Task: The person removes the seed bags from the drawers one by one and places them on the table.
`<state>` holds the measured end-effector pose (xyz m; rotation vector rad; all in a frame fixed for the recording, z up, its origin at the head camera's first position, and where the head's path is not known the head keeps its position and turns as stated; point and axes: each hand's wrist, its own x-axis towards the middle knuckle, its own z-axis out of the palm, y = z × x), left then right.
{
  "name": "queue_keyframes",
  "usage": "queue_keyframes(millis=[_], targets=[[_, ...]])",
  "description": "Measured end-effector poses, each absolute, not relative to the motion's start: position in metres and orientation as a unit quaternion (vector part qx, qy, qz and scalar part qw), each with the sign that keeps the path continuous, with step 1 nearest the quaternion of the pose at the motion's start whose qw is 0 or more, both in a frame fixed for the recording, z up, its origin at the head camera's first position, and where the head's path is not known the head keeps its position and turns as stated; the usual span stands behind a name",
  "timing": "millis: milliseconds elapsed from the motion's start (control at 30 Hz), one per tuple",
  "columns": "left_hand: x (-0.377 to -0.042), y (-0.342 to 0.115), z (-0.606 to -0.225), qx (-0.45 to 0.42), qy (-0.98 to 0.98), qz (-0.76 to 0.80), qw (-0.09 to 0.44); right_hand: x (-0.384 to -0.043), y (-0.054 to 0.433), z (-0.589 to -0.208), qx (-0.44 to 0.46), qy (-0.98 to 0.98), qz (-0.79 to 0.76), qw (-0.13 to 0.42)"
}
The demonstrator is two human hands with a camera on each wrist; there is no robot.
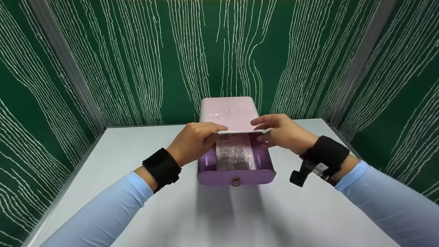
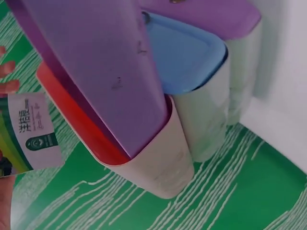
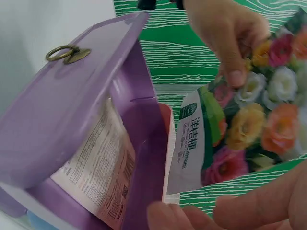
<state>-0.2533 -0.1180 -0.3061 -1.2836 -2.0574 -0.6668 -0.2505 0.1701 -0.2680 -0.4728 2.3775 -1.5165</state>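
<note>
My left hand (image 1: 195, 140) pinches a flower seed packet (image 3: 261, 127), its thumb lying on the printed front. The packet shows colourful blooms and a pale strip with Chinese writing; the head view catches it almost edge-on above the drawer. A purple drawer (image 1: 236, 177) with a brass ring pull (image 1: 235, 181) is pulled out of its pale pink case (image 1: 228, 111). Inside the drawer lies a second packet (image 1: 235, 152), its text-covered side showing. My right hand (image 1: 288, 135) is beside the drawer's right wall, fingers spread near the packet's right end.
Below the pulled-out drawer, the left wrist view shows a blue drawer (image 2: 184, 52) and another purple drawer (image 2: 211, 17), each in a pale case. All stand on the white table (image 1: 151, 212). Green panels with white lines (image 1: 185, 51) rise behind and at both sides.
</note>
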Motion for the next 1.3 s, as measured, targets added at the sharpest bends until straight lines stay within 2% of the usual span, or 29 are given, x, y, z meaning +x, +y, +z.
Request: queue_keyframes(millis=[200,333,467,600,767,1067,1300], targets=[[-0.255,-0.12,-0.302,-0.424,-0.783,-0.393,0.23,-0.254,0.163,-0.279,-0.205,0.822,-0.528,0.062],[-0.255,-0.12,-0.298,-0.367,-0.784,-0.47,0.17,-0.254,0.161,-0.283,-0.225,0.813,-0.537,0.031],[-0.257,-0.12,-0.293,-0.324,-0.782,-0.52,0.113,-0.253,0.158,-0.285,-0.231,0.813,-0.535,0.023],[-0.261,-0.12,-0.29,-0.296,-0.771,-0.56,0.07,-0.254,0.157,-0.29,-0.237,0.809,-0.537,0.038],[-0.264,-0.119,-0.286,-0.268,-0.758,-0.593,0.043,-0.255,0.153,-0.296,-0.244,0.785,-0.567,0.054],[-0.266,-0.112,-0.28,-0.24,-0.744,-0.623,0.03,-0.253,0.15,-0.299,-0.231,0.759,-0.609,0.017],[-0.271,-0.11,-0.281,-0.261,-0.715,-0.648,0.037,-0.256,0.155,-0.297,-0.21,0.748,-0.63,-0.005]])
